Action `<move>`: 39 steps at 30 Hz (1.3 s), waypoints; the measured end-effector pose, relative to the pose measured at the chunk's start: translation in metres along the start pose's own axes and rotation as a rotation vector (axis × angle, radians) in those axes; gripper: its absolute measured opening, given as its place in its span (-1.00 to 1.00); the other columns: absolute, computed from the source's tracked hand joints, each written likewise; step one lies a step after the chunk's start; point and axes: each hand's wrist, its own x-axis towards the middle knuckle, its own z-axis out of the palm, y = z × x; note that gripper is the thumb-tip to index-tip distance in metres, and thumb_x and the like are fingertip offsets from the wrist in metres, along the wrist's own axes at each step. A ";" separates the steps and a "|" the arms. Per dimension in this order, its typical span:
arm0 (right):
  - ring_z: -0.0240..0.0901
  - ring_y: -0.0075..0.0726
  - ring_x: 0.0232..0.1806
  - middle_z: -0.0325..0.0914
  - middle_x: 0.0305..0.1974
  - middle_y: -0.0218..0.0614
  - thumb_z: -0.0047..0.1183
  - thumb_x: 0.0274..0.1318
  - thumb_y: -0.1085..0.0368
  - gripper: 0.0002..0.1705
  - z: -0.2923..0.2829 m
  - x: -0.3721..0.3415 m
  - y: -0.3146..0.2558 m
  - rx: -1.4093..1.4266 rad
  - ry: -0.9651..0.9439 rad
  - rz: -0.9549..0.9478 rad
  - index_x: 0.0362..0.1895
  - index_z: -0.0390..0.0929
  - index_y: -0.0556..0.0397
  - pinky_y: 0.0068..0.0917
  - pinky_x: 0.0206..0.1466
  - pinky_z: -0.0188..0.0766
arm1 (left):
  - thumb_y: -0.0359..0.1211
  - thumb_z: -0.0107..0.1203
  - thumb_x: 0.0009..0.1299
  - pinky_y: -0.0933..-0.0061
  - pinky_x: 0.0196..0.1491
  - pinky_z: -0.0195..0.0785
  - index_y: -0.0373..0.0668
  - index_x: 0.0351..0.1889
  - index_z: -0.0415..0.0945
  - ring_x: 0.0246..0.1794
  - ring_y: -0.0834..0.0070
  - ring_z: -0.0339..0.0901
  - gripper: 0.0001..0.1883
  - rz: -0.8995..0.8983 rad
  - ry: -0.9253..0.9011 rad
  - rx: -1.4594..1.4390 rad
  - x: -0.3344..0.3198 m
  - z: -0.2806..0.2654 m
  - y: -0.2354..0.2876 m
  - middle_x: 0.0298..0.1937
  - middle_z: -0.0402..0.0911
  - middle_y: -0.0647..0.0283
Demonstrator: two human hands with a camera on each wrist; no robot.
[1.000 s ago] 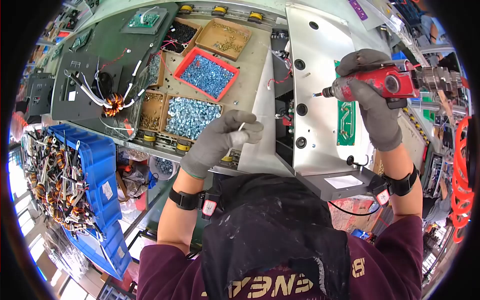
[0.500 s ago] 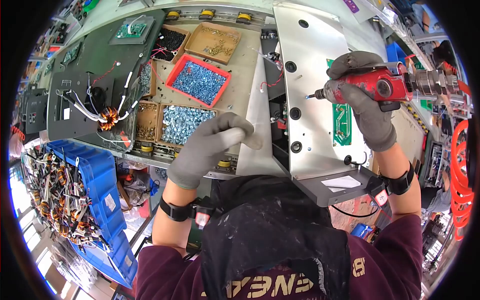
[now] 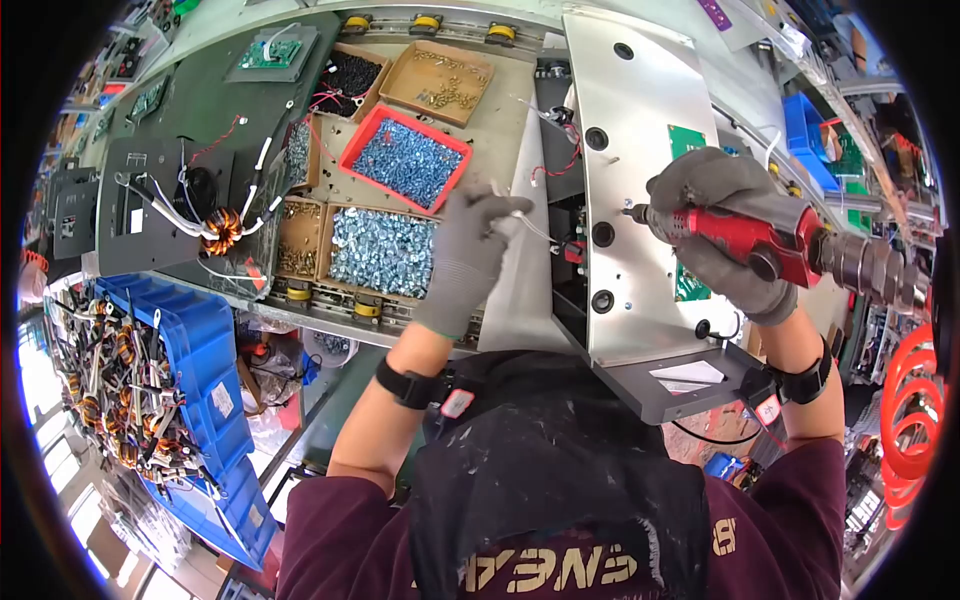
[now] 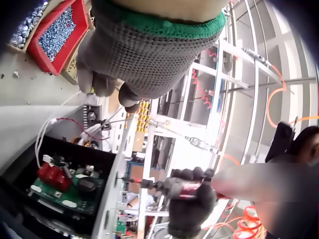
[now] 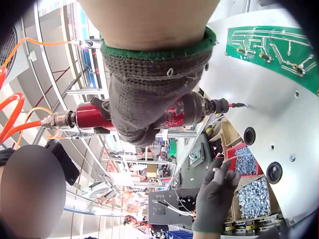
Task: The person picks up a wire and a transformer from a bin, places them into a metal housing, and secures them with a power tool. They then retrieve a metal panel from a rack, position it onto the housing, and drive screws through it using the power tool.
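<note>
In the head view the gloved left hand (image 3: pixel 468 255) pinches a thin white wire (image 3: pixel 535 228), beside the open chassis; the wire runs down to the chassis in the left wrist view (image 4: pixel 46 127). The gloved right hand (image 3: pixel 725 235) grips a red power screwdriver (image 3: pixel 745 240) above the silver metal panel (image 3: pixel 640 330). Its bit, with a small screw (image 5: pixel 243 105) at the tip, is at the panel surface in the right wrist view; contact cannot be told. A green circuit board (image 3: pixel 686 145) lies on the panel, partly behind the right hand.
A red tray of screws (image 3: pixel 465 165), a box of silver fasteners (image 3: pixel 380 250) and a box of brass parts (image 3: pixel 440 85) stand left of the chassis. Farther left are a dark panel with a copper coil (image 3: pixel 221 231) and a blue bin (image 3: pixel 195 345). An orange coiled hose (image 3: pixel 905 400) hangs right.
The left hand has moved up and to the right, and the white wire now shows at its fingers. The screwdriver's rear end has tilted down while its bit stays over the same part of the panel.
</note>
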 end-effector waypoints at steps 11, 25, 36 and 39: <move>0.47 -0.35 -0.18 0.50 -0.15 -0.13 0.25 -0.05 0.48 -0.54 -0.004 -0.004 0.017 0.279 0.290 0.021 -0.03 0.36 0.11 -0.32 -0.17 0.52 | -0.08 0.27 0.13 0.11 0.28 0.09 0.04 -0.24 0.70 0.26 0.03 0.18 -0.71 0.101 -0.061 0.220 0.009 0.041 0.009 0.25 0.32 0.05; 0.48 -0.29 -0.15 0.51 -0.14 -0.13 0.08 0.07 0.46 -0.63 -0.003 -0.020 0.025 0.795 0.631 0.392 0.01 0.37 0.16 -0.30 0.01 0.48 | -0.43 0.22 0.18 0.38 0.02 0.39 -0.25 -0.20 0.63 -0.02 0.27 0.49 -0.78 0.035 -0.247 -0.437 0.021 0.068 0.010 0.31 0.26 0.03; 0.42 -0.32 -0.24 0.43 -0.22 -0.14 0.11 0.03 0.38 -0.61 -0.008 -0.001 0.018 0.103 0.218 0.084 -0.05 0.29 0.06 -0.27 -0.05 0.46 | -0.44 0.16 0.20 0.51 -0.11 0.42 -0.40 -0.21 0.59 -0.07 0.46 0.49 -0.76 0.170 -0.314 -0.524 0.030 0.073 0.000 0.31 0.22 0.02; 0.42 -0.33 -0.30 0.43 -0.24 -0.11 0.17 -0.01 0.40 -0.59 -0.007 0.002 0.014 0.137 0.165 0.114 -0.07 0.29 0.05 -0.33 -0.21 0.48 | -0.47 0.13 0.19 0.49 -0.12 0.42 -0.36 -0.23 0.61 -0.07 0.44 0.49 -0.79 0.072 -0.414 -0.622 0.030 0.062 0.004 0.27 0.27 0.03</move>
